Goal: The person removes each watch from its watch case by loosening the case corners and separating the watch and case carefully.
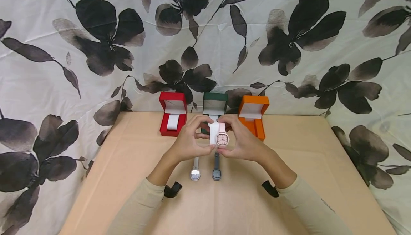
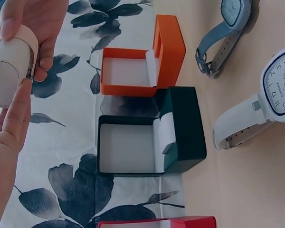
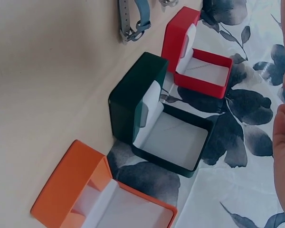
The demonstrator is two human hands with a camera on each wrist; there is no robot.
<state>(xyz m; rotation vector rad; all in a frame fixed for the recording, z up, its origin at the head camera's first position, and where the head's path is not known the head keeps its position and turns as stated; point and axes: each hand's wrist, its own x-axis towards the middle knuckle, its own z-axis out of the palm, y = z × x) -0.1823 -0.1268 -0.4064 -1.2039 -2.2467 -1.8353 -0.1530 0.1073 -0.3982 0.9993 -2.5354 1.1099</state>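
Above the boxes' front, both hands hold a white watch cushion [image 1: 212, 133] and a pink square-faced watch [image 1: 222, 139] side by side. My left hand [image 1: 190, 140] grips the cushion between thumb and fingers from the left. From the right, my right hand [image 1: 244, 140] pinches the watch by its top and bottom. In the left wrist view, the pale strap curves around the cushion [image 2: 4, 71]; how far it is on cannot be told. Behind the hands stands an open orange box [image 1: 255, 117] with no cushion visible. The right wrist view shows only part of a hand at its edge.
An open red box [image 1: 162, 126] with a white cushion stands back left. Beside it, the open green box [image 2: 185, 133] also holds a cushion. A white watch [image 1: 194, 174] and a grey-blue watch [image 1: 216, 173] lie on the table [image 1: 289, 149] below the hands. Floral cloth [image 1: 231, 49] hangs behind.
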